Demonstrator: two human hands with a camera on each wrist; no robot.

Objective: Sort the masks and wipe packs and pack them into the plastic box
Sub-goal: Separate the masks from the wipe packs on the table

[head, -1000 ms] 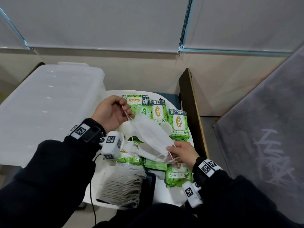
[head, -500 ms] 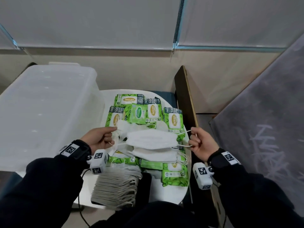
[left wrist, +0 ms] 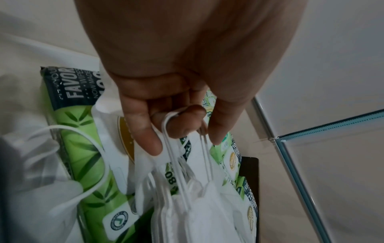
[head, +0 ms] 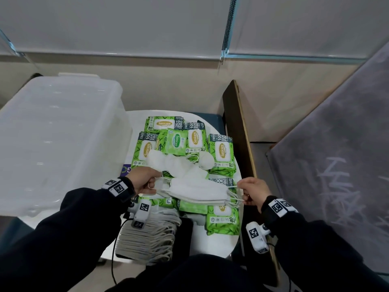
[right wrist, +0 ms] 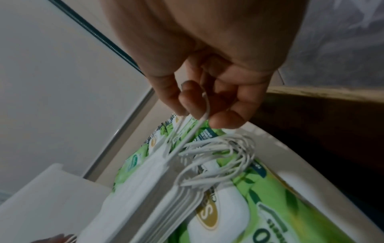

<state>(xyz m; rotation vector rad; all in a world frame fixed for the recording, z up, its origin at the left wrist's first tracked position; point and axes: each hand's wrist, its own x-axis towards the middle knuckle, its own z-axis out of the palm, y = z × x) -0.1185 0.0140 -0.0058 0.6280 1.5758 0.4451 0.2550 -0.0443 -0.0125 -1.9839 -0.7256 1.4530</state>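
Observation:
A stack of white folded masks (head: 197, 191) hangs stretched between my hands over the table. My left hand (head: 147, 181) pinches the ear loops (left wrist: 185, 148) at the stack's left end. My right hand (head: 250, 189) pinches one loop (right wrist: 199, 123) at the right end, with other loops dangling loose. Several green wipe packs (head: 221, 152) lie on the round white table (head: 216, 243), with more loose masks (head: 168, 163) on them. A second mask stack (head: 147, 239) lies near me at the table's front. The clear plastic box (head: 56, 142) sits to the left with its lid on.
A dark wooden board (head: 240, 131) stands on edge along the table's right side. A grey fabric panel (head: 336, 144) rises at the far right. A beige wall and window blinds (head: 126, 28) close off the back.
The single mask I held stretched between both hands has come down toward me, and now a whole stack of masks hangs from my hands by its loops. Both hands moved lower.

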